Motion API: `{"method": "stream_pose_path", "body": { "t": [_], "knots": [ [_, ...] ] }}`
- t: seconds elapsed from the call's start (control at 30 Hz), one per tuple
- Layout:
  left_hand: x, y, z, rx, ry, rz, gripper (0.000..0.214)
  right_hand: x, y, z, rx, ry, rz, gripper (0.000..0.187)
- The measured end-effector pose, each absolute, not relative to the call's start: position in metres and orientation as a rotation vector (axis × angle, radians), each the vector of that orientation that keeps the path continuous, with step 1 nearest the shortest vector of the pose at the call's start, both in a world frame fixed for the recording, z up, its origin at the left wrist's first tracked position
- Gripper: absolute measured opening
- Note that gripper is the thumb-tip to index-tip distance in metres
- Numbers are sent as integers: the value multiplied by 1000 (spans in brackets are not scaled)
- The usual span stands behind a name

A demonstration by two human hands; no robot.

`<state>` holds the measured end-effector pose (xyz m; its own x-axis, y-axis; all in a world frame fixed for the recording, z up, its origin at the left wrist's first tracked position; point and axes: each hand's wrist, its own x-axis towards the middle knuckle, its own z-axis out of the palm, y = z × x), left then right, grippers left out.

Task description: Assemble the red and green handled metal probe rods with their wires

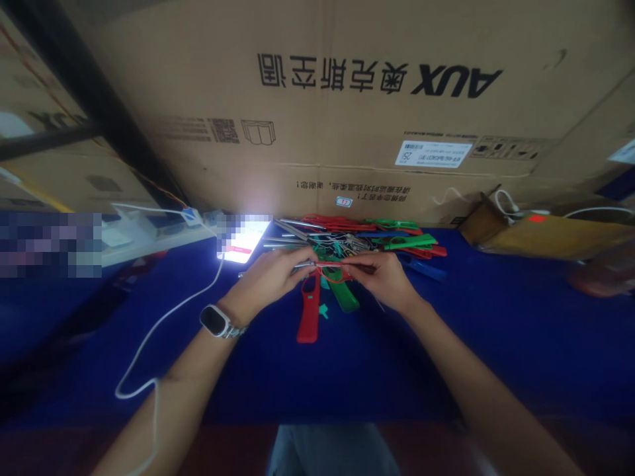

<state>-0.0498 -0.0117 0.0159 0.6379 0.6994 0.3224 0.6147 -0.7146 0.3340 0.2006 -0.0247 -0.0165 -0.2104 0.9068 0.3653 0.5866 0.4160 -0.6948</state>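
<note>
Both hands are up over the blue worktop (496, 330), close together, not touching. Left hand (275, 274) is pinched on a short metal tube (303, 266); right hand (384, 277) is pinched on the top end of a red handle (308, 311). Tube and handle top meet in the gap between the fingertips, and the long red body hangs down below the left fingers, tilted, its lower end at or just above the cloth; can't tell which. A green handle (343, 295) lies just beside it, under the right fingers. A pile of red, green and blue handles and tubes (367, 237) sits just behind the hands, against the cardboard box (347, 99). Lit phone (243, 241) is left of the pile, its white cable (163, 320) running past the left forearm. Watch (215, 320) on left wrist.
</note>
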Motion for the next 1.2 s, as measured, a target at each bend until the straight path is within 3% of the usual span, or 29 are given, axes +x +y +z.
{"method": "stream_pose_path", "body": {
  "t": [0.27,1.2],
  "knots": [
    [-45,-19,20,2633,1264,623,25,199,-26,-17,-1266,-1926,520,17],
    [-44,-21,20,2647,1194,640,14,199,-26,-15,-1268,-1932,530,17]
  ]
}}
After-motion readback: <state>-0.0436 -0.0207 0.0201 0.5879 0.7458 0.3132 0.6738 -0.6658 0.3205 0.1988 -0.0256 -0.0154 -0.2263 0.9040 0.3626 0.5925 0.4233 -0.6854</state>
